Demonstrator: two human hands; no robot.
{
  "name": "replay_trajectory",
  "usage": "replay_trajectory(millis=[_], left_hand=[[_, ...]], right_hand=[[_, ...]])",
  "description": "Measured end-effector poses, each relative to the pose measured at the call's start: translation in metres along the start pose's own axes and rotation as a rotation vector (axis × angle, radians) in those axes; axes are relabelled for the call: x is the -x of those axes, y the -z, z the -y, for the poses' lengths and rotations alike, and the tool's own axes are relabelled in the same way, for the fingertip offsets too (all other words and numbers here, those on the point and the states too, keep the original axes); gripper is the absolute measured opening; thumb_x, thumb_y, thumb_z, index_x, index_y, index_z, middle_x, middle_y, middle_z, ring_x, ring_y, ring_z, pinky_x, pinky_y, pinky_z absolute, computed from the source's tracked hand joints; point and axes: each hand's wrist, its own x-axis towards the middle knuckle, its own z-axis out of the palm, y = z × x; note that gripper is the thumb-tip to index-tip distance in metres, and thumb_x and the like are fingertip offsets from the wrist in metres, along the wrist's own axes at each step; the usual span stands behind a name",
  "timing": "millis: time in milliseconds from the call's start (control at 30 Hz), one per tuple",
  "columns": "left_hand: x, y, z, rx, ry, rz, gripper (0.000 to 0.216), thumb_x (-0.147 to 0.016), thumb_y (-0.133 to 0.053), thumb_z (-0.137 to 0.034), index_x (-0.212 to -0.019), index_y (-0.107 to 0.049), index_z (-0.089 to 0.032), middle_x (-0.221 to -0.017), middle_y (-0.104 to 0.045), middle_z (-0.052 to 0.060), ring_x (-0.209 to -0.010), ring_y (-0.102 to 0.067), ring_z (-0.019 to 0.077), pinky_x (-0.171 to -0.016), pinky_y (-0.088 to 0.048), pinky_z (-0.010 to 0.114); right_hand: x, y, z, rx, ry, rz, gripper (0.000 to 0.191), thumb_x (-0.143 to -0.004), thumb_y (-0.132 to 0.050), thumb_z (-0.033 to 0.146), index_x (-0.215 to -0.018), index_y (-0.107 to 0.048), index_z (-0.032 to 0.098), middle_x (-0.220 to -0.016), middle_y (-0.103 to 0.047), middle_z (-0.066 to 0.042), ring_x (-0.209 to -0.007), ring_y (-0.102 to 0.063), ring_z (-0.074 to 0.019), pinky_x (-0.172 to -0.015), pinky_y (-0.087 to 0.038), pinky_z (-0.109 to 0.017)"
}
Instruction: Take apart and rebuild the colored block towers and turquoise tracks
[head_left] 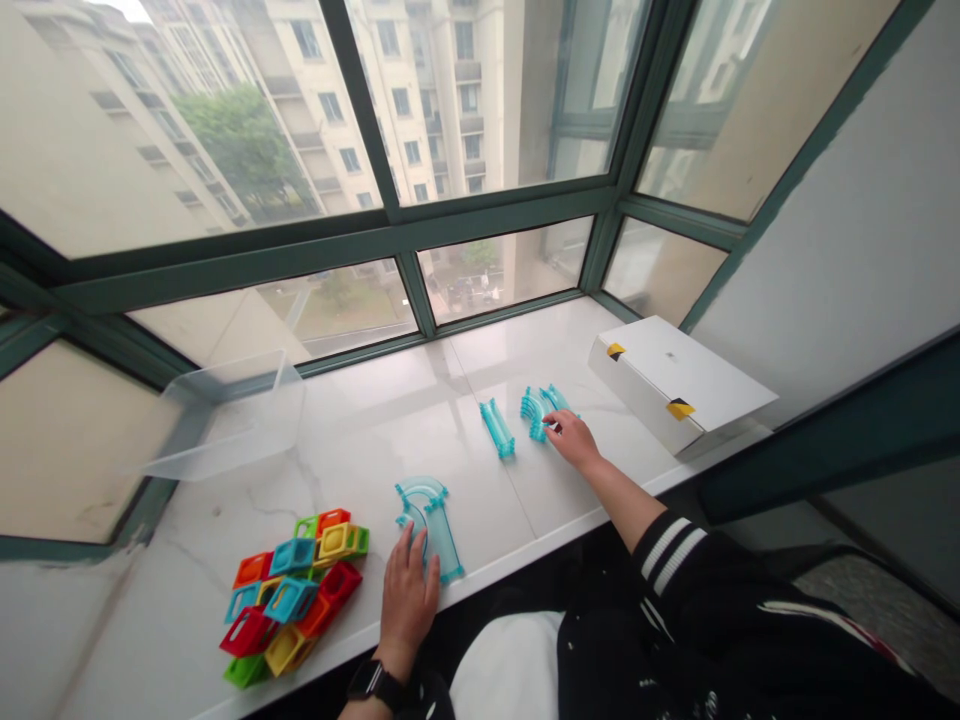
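My left hand (407, 598) lies flat on the white marble sill, fingers stretched out, its fingertips on the near end of a clear blue curved track piece (429, 510). My right hand (571, 437) reaches forward, and its fingers pinch a curved blue track piece (538, 408). A short straight blue track piece (496, 428) lies just left of that one, untouched. A stack of coloured hollow cube blocks (294, 590) in red, orange, yellow, green and blue sits to the left of my left hand.
A clear plastic bin (229, 420) stands at the back left of the sill (375, 420). A white cardboard box (679, 385) with yellow-black tape lies at the right end. Window frames and glass close off the far side.
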Motion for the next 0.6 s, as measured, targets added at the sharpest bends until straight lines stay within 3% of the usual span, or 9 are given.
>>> replay_trajectory(millis=[433,600], left_hand=[[0.0002,-0.0007,-0.0003,-0.002,0.019,0.01,0.046,-0.105,-0.048,-0.039,-0.148,-0.051,-0.023,-0.161,-0.047,0.016,-0.142,-0.053,0.0366,-0.114,-0.051,0.056],[-0.0002,-0.0005,-0.0015,-0.004,0.017,-0.006,0.047,-0.105,-0.048,-0.038,-0.15,-0.049,-0.024,-0.161,-0.047,0.015,-0.142,-0.053,0.0352,-0.114,-0.05,0.056]], right_hand=[[0.0015,0.0012,-0.0003,0.001,0.008,0.004,0.015,-0.089,-0.061,0.018,-0.097,-0.072,0.024,-0.103,-0.072,-0.006,-0.075,-0.065,-0.0177,-0.084,-0.053,-0.036],[0.0058,0.0064,0.0047,-0.008,-0.021,0.004,0.024,-0.089,-0.061,0.022,-0.11,-0.073,0.025,-0.105,-0.069,-0.006,-0.074,-0.064,-0.0176,-0.085,-0.056,-0.039]])
